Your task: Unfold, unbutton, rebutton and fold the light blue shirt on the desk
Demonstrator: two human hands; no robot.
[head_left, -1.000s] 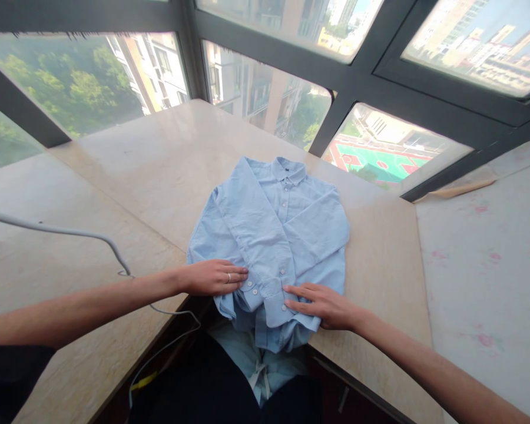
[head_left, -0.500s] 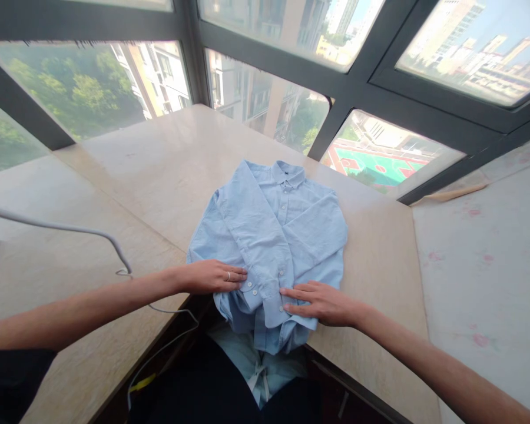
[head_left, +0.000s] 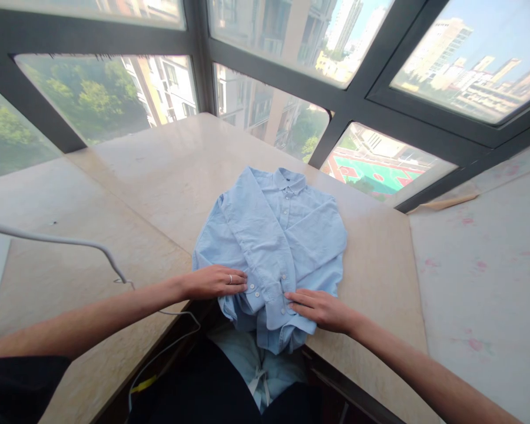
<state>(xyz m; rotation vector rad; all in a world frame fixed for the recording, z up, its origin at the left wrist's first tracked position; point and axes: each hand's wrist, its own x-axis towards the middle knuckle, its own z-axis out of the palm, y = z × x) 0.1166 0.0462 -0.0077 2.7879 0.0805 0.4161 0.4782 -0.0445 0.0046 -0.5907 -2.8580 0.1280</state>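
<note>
A pale blue shirt (head_left: 269, 235) lies in the middle of the frame on the tabletop (head_left: 380, 259), front up, its buttoned collar (head_left: 289, 181) pointing to the top of the frame. Its two sleeves cross over the front, and the lower part droops past the tabletop's edge at bottom centre. Both hands rest on it, apart from each other, fingers laid out over the cloth rather than closed around it. The left hand (head_left: 216, 281), wearing a ring (head_left: 230, 278), lies at the shirt's lower left, fingertips just beside two cuff buttons (head_left: 254, 290). The right hand (head_left: 320, 309) lies at its lower right, fingertips touching the other cuff (head_left: 277, 309); its thumb is hidden. At left, a grey cable (head_left: 70, 240) runs in from the frame's edge. Dark window frames (head_left: 203, 82) fill the top, with trees (head_left: 92, 100) outside at upper left and a green court (head_left: 380, 175) at right, above a flowered wall (head_left: 481, 277).
</note>
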